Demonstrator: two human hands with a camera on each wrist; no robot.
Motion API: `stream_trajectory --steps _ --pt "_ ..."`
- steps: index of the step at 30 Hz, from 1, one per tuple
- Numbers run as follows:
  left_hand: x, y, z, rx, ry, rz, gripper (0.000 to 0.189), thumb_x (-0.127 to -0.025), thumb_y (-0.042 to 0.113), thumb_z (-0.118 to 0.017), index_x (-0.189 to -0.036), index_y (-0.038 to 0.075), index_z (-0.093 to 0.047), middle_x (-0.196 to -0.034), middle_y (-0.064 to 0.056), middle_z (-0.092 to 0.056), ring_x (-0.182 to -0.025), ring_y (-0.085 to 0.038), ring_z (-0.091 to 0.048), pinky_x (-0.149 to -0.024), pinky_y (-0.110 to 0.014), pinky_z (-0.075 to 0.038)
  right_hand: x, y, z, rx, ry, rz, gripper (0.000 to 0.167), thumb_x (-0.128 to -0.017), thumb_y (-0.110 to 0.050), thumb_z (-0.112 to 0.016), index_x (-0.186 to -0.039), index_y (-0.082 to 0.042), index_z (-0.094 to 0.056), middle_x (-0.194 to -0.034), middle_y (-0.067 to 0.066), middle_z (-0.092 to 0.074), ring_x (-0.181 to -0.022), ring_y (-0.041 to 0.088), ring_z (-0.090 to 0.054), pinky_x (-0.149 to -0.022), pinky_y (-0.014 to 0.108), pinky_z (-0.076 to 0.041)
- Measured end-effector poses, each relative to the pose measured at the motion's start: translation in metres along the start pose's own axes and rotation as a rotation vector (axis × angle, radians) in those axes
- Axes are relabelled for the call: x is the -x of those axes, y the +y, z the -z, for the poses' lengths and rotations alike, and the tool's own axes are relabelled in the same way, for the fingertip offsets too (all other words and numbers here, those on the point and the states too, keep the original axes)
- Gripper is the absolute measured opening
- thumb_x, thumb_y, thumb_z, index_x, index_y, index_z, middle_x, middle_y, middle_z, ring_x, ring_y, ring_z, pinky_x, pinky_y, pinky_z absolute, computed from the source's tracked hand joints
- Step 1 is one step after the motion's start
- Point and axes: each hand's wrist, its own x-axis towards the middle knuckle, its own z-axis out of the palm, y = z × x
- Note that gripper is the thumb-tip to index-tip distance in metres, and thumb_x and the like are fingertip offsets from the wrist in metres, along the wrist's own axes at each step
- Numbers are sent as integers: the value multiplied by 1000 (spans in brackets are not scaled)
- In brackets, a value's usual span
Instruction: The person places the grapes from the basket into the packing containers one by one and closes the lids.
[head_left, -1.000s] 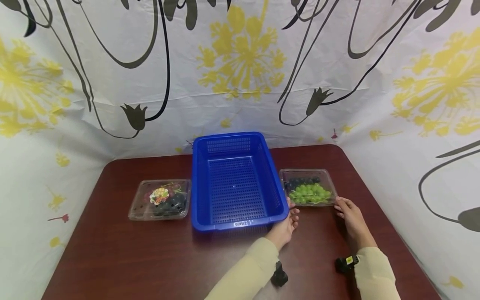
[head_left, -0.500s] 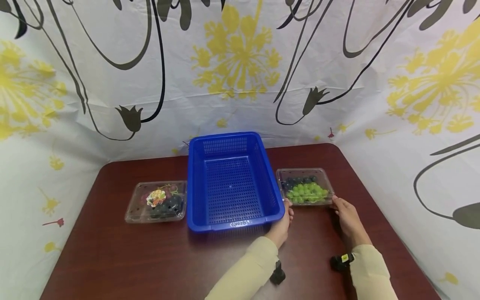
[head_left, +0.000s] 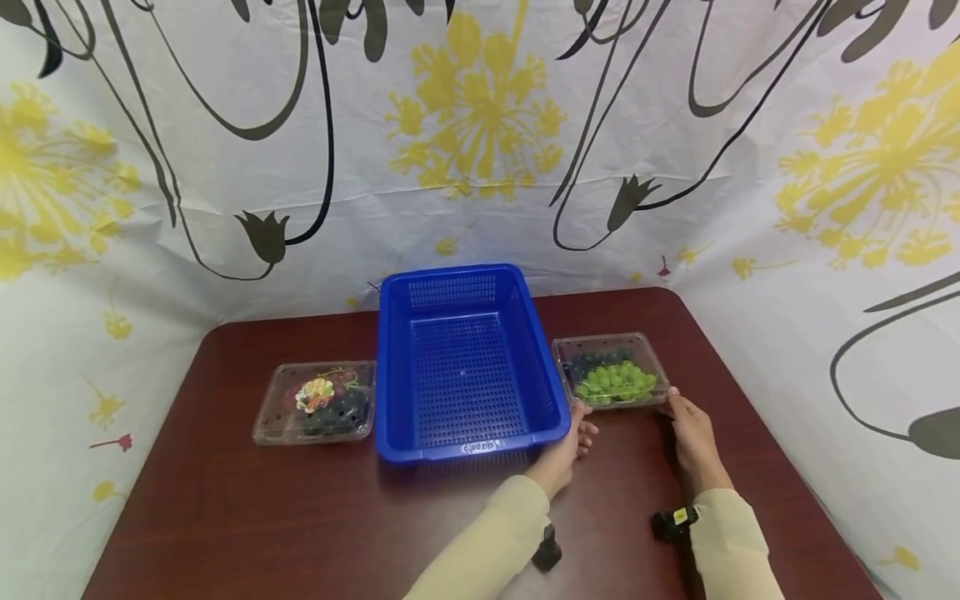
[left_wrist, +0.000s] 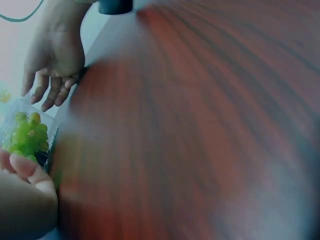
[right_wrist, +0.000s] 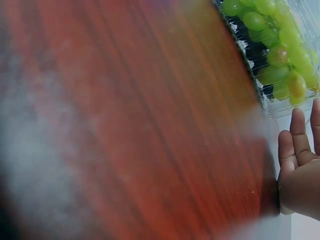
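A clear plastic box of grapes (head_left: 609, 381), green bunches in front and dark ones behind, lies right of the blue basket in the head view. My right hand (head_left: 696, 442) touches its front right corner; in the right wrist view the visible fingers (right_wrist: 299, 135) reach out fairly straight beside the box. At the front left corner is my left hand (head_left: 557, 457), its fingertips close to the box and partly hidden by the basket rim. Green grapes (left_wrist: 29, 135) show between both hands in the left wrist view. The thumbs' hold on the box is unclear.
The blue plastic basket (head_left: 384, 375) stands at the table's centre back. Left of it lies another clear box (head_left: 281, 408) with dark and red grapes and a round fruit sticker. Patterned white cloth (head_left: 480, 233) hangs behind the reddish-brown table (head_left: 247, 517).
The right-hand box has turned slightly, its right end shifting a little away from me. My right hand has moved with that corner, and its forearm has swung slightly left. The left hand stays near its corner.
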Motion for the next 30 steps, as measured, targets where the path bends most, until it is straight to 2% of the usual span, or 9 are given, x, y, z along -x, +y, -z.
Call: stream_trajectory --steps 5,8,14,18,22,25,27,30 --pt "6 -2 12 -7 -125 36 43 -100 29 -46 -129 -1 -55 -75 8 -55 -58 -2 -43 -56 -15 -36 1 0 -1 5 -22 -3 84 -95 -63 -28 -145 4 -32 -104 -15 -52 -99 -5 -42 -117 44 -21" --pt "11 -3 17 -44 -158 56 41 -100 27 -46 -128 0 -56 -77 7 -56 -60 -3 -44 -56 -16 -36 3 1 1 -8 -35 4 78 -96 -62 -27 -141 1 -37 -97 -23 -50 -97 -7 -43 -115 41 -23" --pt "26 -1 21 -133 -166 73 31 -97 19 -51 -121 4 -63 -79 5 -60 -60 -4 -46 -54 -16 -37 8 4 5 -72 -15 28 50 -97 -57 -35 -120 -16 -53 -90 -29 -56 -97 -8 -50 -96 22 -32" --pt "37 2 17 -146 -158 67 22 -94 15 -55 -110 4 -65 -76 5 -60 -57 -4 -47 -53 -16 -38 13 6 8 -99 -19 61 35 -98 -49 -42 -114 -21 -55 -88 -31 -60 -94 -11 -53 -88 18 -33" --pt "50 14 11 -129 -194 48 19 -92 11 -58 -106 0 -66 -72 5 -61 -56 -4 -48 -52 -16 -39 20 6 11 -134 -46 71 28 -100 -42 -45 -116 -20 -52 -90 -30 -61 -93 -12 -55 -85 17 -35" --pt "61 26 9 -116 -243 13 19 -91 8 -60 -104 -2 -67 -72 2 -64 -56 -4 -51 -54 -18 -41 26 2 10 -223 -62 61 28 -101 -37 -46 -119 -16 -50 -92 -26 -63 -94 -9 -57 -83 16 -38" --pt "68 34 8 -129 -286 -20 19 -92 9 -59 -105 -1 -68 -76 -5 -68 -60 -4 -53 -58 -19 -43 33 -2 8 -276 -71 46 29 -101 -35 -45 -121 -15 -47 -94 -24 -62 -94 -7 -57 -82 15 -41" --pt "81 48 8 -186 -371 -72 24 -95 15 -56 -112 3 -68 -92 -14 -73 -71 -3 -58 -66 -19 -44 45 -9 3 -369 -76 34 29 -102 -36 -41 -123 -15 -43 -96 -19 -60 -93 -3 -56 -81 16 -42"
